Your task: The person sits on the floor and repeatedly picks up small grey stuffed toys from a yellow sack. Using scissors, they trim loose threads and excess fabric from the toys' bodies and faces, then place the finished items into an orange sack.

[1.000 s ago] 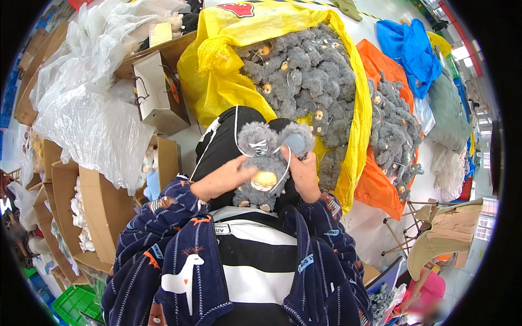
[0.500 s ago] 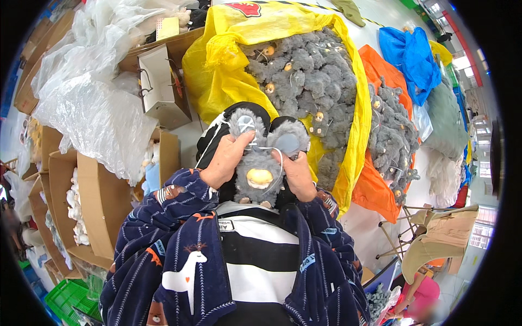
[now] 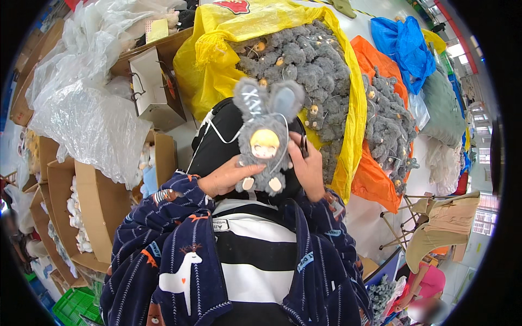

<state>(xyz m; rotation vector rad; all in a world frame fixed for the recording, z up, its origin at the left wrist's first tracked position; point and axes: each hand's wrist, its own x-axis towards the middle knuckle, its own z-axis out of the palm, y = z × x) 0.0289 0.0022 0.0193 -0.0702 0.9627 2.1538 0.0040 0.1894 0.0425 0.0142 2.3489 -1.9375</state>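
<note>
Held upright over my lap is a grey plush rabbit doll (image 3: 254,175), with long ears, a yellow-fringed face and pale feet. My left hand (image 3: 225,176) grips its lower body at the side, thumb across the front. Pale marks like thread show on one ear; the other has a smooth grey lining. A thin white cord (image 3: 286,130) loops down along the doll's side. My right hand (image 3: 308,167) is beside the doll, closed around small dark snips (image 3: 304,145) whose tips point up. Some of its fingers are hidden.
A yellow sack (image 3: 356,125) full of similar grey dolls (image 3: 304,65) lies ahead, with an orange sack (image 3: 375,187) of more to its right. Cardboard boxes (image 3: 100,212), a paper bag (image 3: 149,81) and clear plastic sheeting (image 3: 81,108) stand left. A folding chair (image 3: 440,217) is at right.
The doll has tipped upright, its face and feet now turned up to view. My left hand has moved from the ear to the lower body; my right hand has left the other ear.
</note>
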